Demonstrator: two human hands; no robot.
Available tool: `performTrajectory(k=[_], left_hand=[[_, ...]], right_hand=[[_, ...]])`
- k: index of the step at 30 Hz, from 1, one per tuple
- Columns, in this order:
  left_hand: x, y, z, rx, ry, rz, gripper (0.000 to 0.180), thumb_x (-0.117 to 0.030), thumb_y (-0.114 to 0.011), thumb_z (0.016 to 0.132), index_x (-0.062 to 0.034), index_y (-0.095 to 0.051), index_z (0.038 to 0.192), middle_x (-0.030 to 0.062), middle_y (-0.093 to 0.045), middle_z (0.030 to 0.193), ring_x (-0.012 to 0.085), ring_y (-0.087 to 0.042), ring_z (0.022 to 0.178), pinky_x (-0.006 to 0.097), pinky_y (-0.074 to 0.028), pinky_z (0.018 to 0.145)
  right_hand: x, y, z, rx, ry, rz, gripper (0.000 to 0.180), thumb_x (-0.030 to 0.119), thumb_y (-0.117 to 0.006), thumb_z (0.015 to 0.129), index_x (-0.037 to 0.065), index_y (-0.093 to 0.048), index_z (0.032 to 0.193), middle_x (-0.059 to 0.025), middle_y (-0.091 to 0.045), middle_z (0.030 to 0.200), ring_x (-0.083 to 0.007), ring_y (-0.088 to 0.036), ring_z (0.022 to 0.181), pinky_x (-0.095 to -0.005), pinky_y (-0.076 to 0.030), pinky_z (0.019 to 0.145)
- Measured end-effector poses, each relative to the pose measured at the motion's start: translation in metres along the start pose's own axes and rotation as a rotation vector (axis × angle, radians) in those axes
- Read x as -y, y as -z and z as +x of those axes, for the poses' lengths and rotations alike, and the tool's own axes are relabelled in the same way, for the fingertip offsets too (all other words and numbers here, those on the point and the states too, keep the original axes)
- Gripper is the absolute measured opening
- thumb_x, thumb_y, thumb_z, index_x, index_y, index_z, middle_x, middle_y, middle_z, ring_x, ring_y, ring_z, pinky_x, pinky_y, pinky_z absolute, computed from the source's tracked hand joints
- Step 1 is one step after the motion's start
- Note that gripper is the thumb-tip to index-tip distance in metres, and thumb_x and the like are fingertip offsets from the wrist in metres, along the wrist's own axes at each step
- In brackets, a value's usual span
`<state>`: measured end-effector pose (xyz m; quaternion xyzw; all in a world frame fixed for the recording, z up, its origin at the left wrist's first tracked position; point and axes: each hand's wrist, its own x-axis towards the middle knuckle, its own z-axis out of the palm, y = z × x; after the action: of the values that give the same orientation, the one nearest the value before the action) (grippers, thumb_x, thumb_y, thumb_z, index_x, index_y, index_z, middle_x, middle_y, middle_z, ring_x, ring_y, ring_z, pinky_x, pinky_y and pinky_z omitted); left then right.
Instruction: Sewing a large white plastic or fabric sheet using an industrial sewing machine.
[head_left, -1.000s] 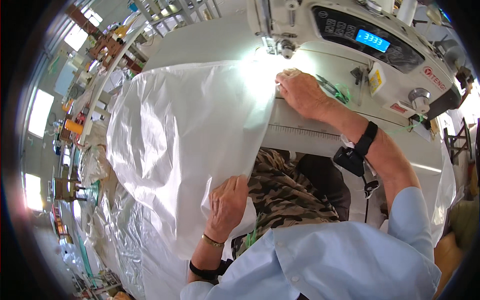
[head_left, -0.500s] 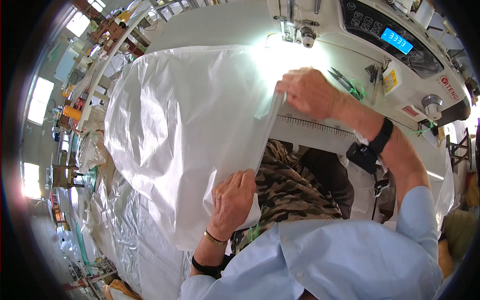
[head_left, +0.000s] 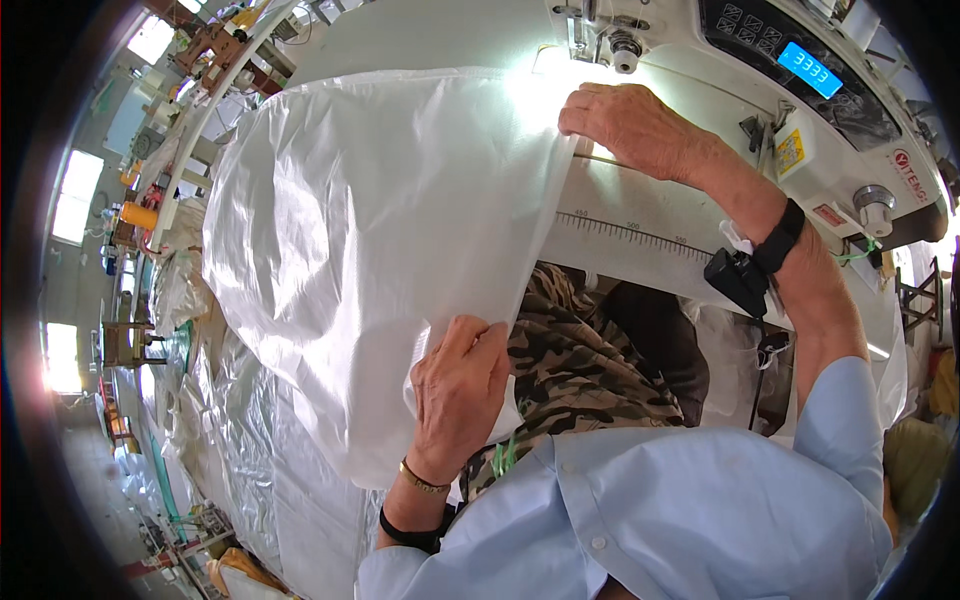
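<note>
The large white woven plastic sack (head_left: 380, 250) lies over the table edge, stretched between both hands so its right edge stays straight. The left hand (head_left: 462, 385) pinches the near corner; the right hand (head_left: 632, 125) presses, fingers together, on the far corner. Just beyond it hangs the white sewing machine's (head_left: 800, 110) needle head (head_left: 625, 50). A printed ruler strip (head_left: 640, 232) runs below the right wrist. More silvery sacks (head_left: 230, 440), perhaps a pile, lie left of the left hand.

The white woven sack (head_left: 380, 240) covers most of the sewing table (head_left: 440, 35), leaving bare surface only along the far edge. The sewing machine (head_left: 800, 110) blocks the far right corner, its needle (head_left: 625, 50) just beyond the right hand (head_left: 625, 125). At the near edge, the left hand (head_left: 460, 385) and lap fill the gap.
</note>
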<state>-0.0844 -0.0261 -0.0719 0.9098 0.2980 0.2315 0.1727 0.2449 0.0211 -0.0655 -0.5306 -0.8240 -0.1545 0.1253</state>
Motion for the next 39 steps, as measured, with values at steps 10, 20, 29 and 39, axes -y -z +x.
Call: performTrajectory(k=[10, 20, 29, 39], left_hand=[[-0.003, 0.005, -0.006, -0.015, 0.143, -0.294, 0.040, 0.008, -0.062, 0.084, -0.0039, -0.065, 0.122, 0.0115, -0.064, 0.080, 0.0200, -0.059, 0.059, 0.027, -0.047, 0.056], [0.003, -0.008, -0.014, 0.035, 0.158, -0.312, 0.044, 0.013, -0.056, 0.082, 0.0017, -0.062, 0.124, 0.0114, -0.060, 0.083, 0.0188, -0.056, 0.057, 0.027, -0.047, 0.056], [0.004, -0.032, -0.005, -0.146, 0.085, -0.121, 0.036, 0.002, -0.075, 0.076, 0.0008, -0.068, 0.112, 0.0068, -0.053, 0.073, 0.0166, -0.049, 0.052, 0.029, -0.042, 0.051], [0.015, -0.035, 0.001, -0.216, 0.179, -0.316, 0.011, 0.001, -0.075, 0.079, -0.0008, -0.072, 0.089, 0.0036, -0.054, 0.064, 0.0105, -0.045, 0.052, 0.026, -0.035, 0.048]], right_hand=[[-0.004, -0.006, 0.003, 0.080, -0.144, 0.184, 0.010, 0.011, -0.053, 0.092, 0.005, -0.060, 0.096, -0.0077, -0.061, 0.086, -0.0267, -0.062, 0.083, -0.0379, -0.051, 0.076], [-0.001, -0.021, 0.003, -0.037, -0.275, 0.329, 0.009, 0.015, -0.056, 0.094, 0.007, -0.060, 0.097, -0.0052, -0.063, 0.089, -0.0247, -0.062, 0.075, -0.0369, -0.051, 0.072], [-0.007, -0.028, -0.002, -0.174, -0.054, -0.048, 0.009, 0.014, -0.060, 0.091, 0.006, -0.059, 0.094, -0.0054, -0.061, 0.090, -0.0250, -0.062, 0.080, -0.0367, -0.050, 0.074], [-0.009, -0.013, -0.015, 0.044, -0.233, 0.257, 0.015, 0.014, -0.056, 0.092, 0.006, -0.061, 0.103, -0.0067, -0.065, 0.100, -0.0274, -0.063, 0.092, -0.0376, -0.051, 0.082]])
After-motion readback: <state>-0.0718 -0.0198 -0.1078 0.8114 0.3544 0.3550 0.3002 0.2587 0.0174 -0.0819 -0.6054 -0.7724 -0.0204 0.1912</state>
